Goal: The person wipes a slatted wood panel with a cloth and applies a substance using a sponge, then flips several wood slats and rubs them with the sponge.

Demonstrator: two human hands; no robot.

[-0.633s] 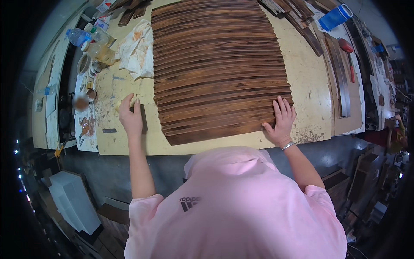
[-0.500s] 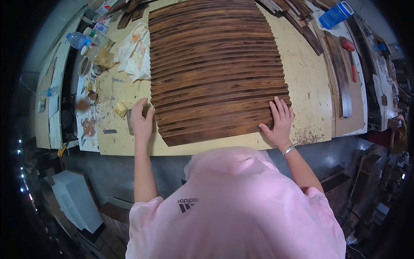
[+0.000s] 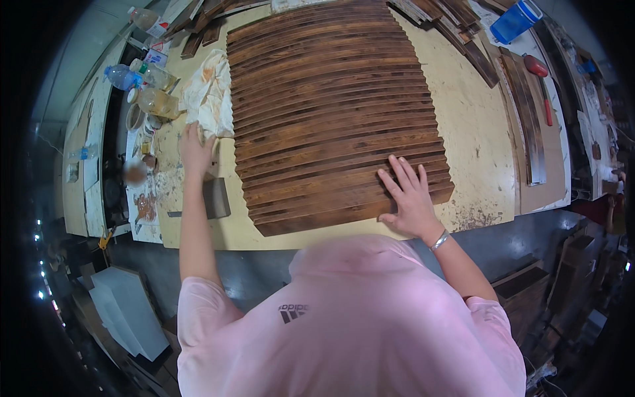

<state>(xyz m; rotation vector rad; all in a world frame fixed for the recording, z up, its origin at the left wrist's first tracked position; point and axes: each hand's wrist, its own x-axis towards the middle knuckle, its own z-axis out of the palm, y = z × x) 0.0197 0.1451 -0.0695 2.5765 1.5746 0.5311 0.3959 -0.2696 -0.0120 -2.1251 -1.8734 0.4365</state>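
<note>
A dark brown ribbed wooden panel (image 3: 337, 126) lies across the work table (image 3: 476, 152). My right hand (image 3: 411, 202) rests on its near right corner, fingers spread and palm down. To the left of the panel, my left hand (image 3: 197, 153) reaches toward a crumpled, stained white cloth (image 3: 210, 92). Its fingertips are at the cloth's lower edge, thumb apart from the fingers; contact is hard to judge. A flat grey block (image 3: 216, 197) lies beside my left forearm.
Several plastic bottles (image 3: 157, 102) with yellowish liquid stand at the far left, near small pots. Dark wood strips (image 3: 456, 33) are heaped at the back right. A blue container (image 3: 516, 23) and a red-headed mallet (image 3: 536, 66) lie on the right.
My left hand has moved forward from beside the grey block to the cloth. My right hand has slid slightly left on the panel. The yellow lump near my left hand no longer shows.
</note>
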